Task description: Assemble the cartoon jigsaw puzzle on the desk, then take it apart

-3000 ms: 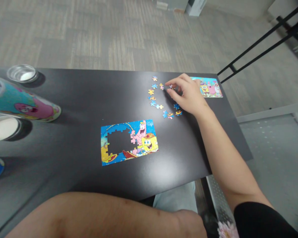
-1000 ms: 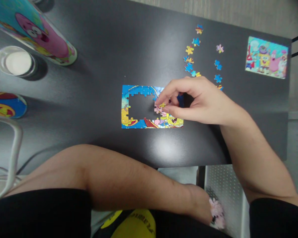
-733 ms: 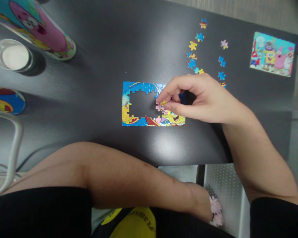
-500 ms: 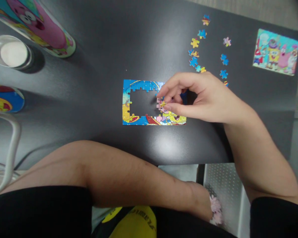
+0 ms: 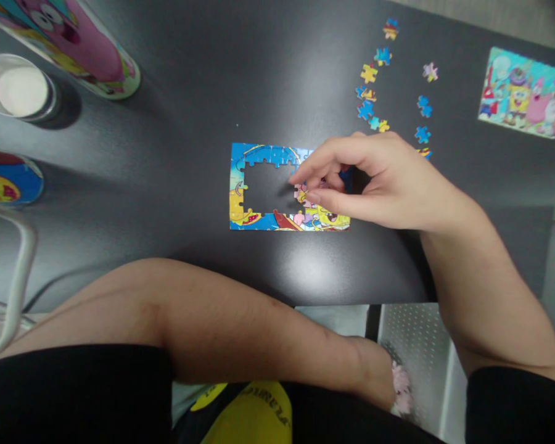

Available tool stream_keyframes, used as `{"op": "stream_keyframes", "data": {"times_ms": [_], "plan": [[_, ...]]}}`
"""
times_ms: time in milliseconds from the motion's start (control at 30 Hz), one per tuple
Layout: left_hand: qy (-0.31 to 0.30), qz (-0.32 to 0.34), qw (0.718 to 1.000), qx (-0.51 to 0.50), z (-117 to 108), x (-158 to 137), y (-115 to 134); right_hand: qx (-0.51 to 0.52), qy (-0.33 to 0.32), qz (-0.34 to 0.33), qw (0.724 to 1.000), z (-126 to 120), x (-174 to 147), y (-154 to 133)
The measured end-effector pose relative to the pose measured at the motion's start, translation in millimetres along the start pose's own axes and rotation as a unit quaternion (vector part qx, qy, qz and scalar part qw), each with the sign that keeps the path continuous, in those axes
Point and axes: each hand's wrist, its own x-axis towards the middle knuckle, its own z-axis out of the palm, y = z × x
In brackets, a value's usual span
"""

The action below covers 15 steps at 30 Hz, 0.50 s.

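My right hand [image 5: 374, 179] hovers over the right part of a jigsaw puzzle [image 5: 254, 154]. Its thumb and index finger are apart, with no loose piece visible between the tips; the other fingers curl inward. The puzzle has a blue and yellow border around a dark gap, and joined pink and yellow pieces [image 5: 300, 192] show beside my thumb. My hand covers much of its right side. My left forearm [image 5: 259, 333] lies across the lower view, with a pink frilly band [image 5: 401, 387] at the wrist; the left hand itself is out of sight.
Loose puzzle pieces [image 5: 365, 110] lie in a curved line beyond my right hand, with others [image 5: 423, 134] to their right. A cartoon picture card [image 5: 522, 92] lies far right. A glass [image 5: 21, 91] and printed cylinders [image 5: 92, 55] stand left, near a white curved tube [image 5: 23, 265].
The view has shifted slightly. My right index fingertip has drawn a little away from the joined pieces, toward the gap. My left forearm stays in place.
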Motion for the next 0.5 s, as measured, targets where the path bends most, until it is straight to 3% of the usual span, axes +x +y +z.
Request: {"op": "stream_keyframes", "data": {"times_ms": [100,267,400,500], "plan": [[-0.064,0.039,0.997,-0.010,-2,2,-1,-0.016,-0.002,-0.016,1.000,2,0,-2],[-0.022,0.051,0.997,-0.053,5,8,-4,-0.060,-0.028,-0.023,0.998,2,1,-6],[-0.024,0.061,0.997,-0.039,9,10,-5,-0.053,-0.013,-0.001,0.999,3,1,-7],[0.021,0.003,1.000,-0.018,14,13,-4,-0.033,-0.003,0.034,0.999,7,1,-7]]}}
